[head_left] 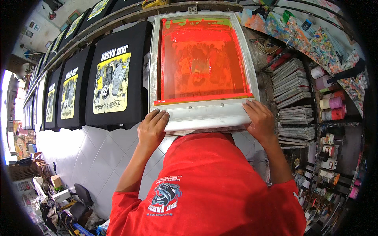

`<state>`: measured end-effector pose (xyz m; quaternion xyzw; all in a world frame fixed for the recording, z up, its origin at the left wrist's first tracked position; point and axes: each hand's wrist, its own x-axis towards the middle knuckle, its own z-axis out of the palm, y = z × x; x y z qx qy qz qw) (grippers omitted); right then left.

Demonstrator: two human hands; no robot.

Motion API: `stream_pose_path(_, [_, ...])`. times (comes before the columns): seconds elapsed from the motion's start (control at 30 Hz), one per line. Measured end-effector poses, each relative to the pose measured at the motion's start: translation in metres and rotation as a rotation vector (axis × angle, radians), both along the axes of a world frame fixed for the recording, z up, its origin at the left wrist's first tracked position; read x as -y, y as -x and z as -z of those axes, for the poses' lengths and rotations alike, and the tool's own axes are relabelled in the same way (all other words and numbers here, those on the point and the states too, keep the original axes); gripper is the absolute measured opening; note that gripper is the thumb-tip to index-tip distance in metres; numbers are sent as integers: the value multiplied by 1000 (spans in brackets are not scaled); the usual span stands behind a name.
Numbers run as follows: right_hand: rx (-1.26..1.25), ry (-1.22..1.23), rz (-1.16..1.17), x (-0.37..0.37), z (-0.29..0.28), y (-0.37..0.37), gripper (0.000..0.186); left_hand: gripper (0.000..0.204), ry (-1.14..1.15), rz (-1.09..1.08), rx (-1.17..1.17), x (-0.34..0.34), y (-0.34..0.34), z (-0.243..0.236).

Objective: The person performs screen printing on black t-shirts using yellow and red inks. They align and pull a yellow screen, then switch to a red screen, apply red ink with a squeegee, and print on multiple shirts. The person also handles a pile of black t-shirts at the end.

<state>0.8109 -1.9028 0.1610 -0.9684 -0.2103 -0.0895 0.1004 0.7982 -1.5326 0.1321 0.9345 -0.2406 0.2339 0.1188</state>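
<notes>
A screen printing frame (pixel 155 59) lies in front of me, its mesh (pixel 202 78) coated in bright red ink, with a dim printed image showing through. Along its near edge runs a wide silver bar (pixel 206 117). My left hand (pixel 153 128) grips the bar's left end, fingers curled over it. My right hand (pixel 260 122) grips the right end the same way.
Several black shirts (pixel 114 43) with yellow and grey prints lie on boards to the left. At right are stacked frames (pixel 293 86), ink pots (pixel 330 103) and a paint-splattered panel (pixel 315 47). Below left are tiled floor (pixel 90 157) and a black chair (pixel 82 196).
</notes>
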Motion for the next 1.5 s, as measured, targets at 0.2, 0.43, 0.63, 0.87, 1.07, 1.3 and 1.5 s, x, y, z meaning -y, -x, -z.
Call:
stream_pose_path(0.2, [-32,1,23,0,-3,-10,54,34,27,44,-57,-4,-21,7])
stream_pose_path(0.43, [56,-111,-45,9,4,-76,52,36,44,88,-219,-3,-89,-24])
stream_pose_path(0.63, [51,-209,-81,21,8,-204,35,39,-5,39,-380,-7,-217,-30])
stream_pose_path(0.87, [-73,-136,26,15,5,-348,21,27,-95,89,-357,-7,-381,-25])
stream_pose_path(1.07, [-32,-75,-31,24,31,-415,25,32,-97,89,-386,-3,-432,-11])
stream_pose_path(1.3, [-98,-71,-41,14,37,-441,31,30,-96,63,-421,-8,-453,6])
stream_pose_path(1.5, [-29,-56,-69,12,57,-447,30,29,-91,36,-427,-12,-460,28])
